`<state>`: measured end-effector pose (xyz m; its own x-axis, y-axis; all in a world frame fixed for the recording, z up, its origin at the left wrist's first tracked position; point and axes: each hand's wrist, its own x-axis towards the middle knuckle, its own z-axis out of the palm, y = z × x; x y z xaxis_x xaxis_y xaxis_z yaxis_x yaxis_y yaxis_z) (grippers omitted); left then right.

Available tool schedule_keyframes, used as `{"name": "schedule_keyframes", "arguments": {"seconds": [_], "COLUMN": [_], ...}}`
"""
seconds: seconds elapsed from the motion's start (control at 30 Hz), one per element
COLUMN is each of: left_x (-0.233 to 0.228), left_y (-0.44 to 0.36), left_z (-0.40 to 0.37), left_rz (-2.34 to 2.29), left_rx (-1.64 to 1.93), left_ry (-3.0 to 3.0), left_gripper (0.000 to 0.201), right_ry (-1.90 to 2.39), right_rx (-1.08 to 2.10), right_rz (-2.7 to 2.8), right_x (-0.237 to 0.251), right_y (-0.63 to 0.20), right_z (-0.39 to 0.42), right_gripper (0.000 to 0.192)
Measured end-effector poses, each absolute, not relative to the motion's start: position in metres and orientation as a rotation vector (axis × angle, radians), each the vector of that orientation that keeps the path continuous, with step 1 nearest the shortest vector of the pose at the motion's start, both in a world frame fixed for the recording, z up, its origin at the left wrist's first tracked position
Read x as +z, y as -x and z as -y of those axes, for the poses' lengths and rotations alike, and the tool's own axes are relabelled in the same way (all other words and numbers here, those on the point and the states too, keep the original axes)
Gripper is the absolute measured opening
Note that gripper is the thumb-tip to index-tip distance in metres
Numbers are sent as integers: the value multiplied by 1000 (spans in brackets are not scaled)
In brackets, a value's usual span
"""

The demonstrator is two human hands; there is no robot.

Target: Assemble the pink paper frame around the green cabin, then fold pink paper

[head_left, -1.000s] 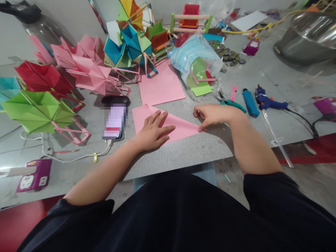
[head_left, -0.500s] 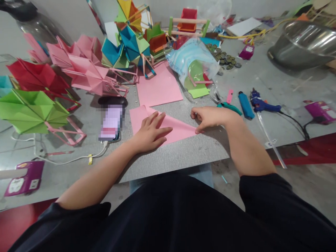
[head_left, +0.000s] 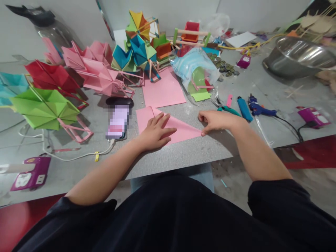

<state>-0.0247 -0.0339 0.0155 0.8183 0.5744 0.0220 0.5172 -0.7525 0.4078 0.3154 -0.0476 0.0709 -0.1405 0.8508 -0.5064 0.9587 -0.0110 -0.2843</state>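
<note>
A: What can't you make out here?

B: The screen of the phone (head_left: 117,123) lying left of the paper is blurred out, and the left hand (head_left: 154,132) covers the middle of the folded pink paper sheet (head_left: 181,128), so the crease beneath it is hidden. A dark bottle (head_left: 49,28) at the far left is cut off by the frame edge.

A: How are the hands placed?

B: The left hand lies palm down on the pink sheet, fingers spread and flat, pressing rather than gripping. The right hand (head_left: 216,120) is at the sheet's right point, fingers curled in, thumb and forefinger narrowed onto that tip. Both forearms reach out from dark sleeves.

A: And where is the sheet?

B: Flat on the grey textured board (head_left: 189,150), near its front edge, straight ahead of the person.

A: What lies around it?

B: A second flat pink sheet (head_left: 162,90) just behind. Folded paper pinwheels to the left: a green one (head_left: 43,108), a red one (head_left: 51,75), pink ones (head_left: 91,70). To the right, teal-handled pliers (head_left: 228,110) close behind the right hand, a blue lighter (head_left: 244,108), a blue glue gun (head_left: 259,109), and a steel bowl (head_left: 296,56) farther back.
</note>
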Motion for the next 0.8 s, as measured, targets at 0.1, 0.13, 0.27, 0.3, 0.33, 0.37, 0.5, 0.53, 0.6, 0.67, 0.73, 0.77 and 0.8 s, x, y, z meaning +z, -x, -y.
{"name": "schedule_keyframes", "arguments": {"seconds": [0.1, 0.13, 0.27, 0.3, 0.33, 0.37, 0.5, 0.53, 0.6, 0.67, 0.73, 0.77, 0.8], "left_x": [16, 17, 20, 20, 20, 20, 18, 17, 14, 12, 11, 11, 11], "left_y": [24, 24, 22, 23, 23, 23, 23, 23, 23, 23, 23, 23, 24], "left_z": [34, 34, 34, 34, 34, 34, 34, 34, 33, 32, 30, 28, 27], "left_rz": [-820, -821, -822, -822, -823, -825, -836, -839, -845, -862, -891, -905, -920], "left_rx": [208, 201, 164, 154, 144, 136, 140, 148, 167, 184, 181, 171, 156], "left_ry": [-2616, -2619, -2624, -2627, -2631, -2638, -2652, -2655, -2660, -2653, -2634, -2630, -2634], "left_gripper": [48, 48, 49, 49, 49, 50, 50, 50, 50, 49, 48, 48, 48], "right_ry": [-1956, -1961, -2162, -2285, -2419, -2535, -2222, -1999, -1793, -1788, -1817, -1820, -1816], "right_rx": [-796, -797, -928, -898, -796, -644, -428, -507, -548, -497, -433, -407, -387], "right_rz": [-2022, -2021, -2162, -2253, -2356, -2458, -2947, -3000, -2979, -2924, -2892, -2888, -2890], "right_x": [70, 70, 68, 66, 64, 59, 30, 22, 7, -2, -6, -6, -6], "right_y": [-326, -332, -354, -353, -348, -339, -274, -257, -230, -216, -212, -212, -213], "right_z": [52, 55, 78, 86, 95, 103, 134, 141, 151, 158, 161, 161, 161], "right_gripper": [61, 62, 42, 31, 22, 18, 32, 37, 46, 51, 52, 51, 51]}}
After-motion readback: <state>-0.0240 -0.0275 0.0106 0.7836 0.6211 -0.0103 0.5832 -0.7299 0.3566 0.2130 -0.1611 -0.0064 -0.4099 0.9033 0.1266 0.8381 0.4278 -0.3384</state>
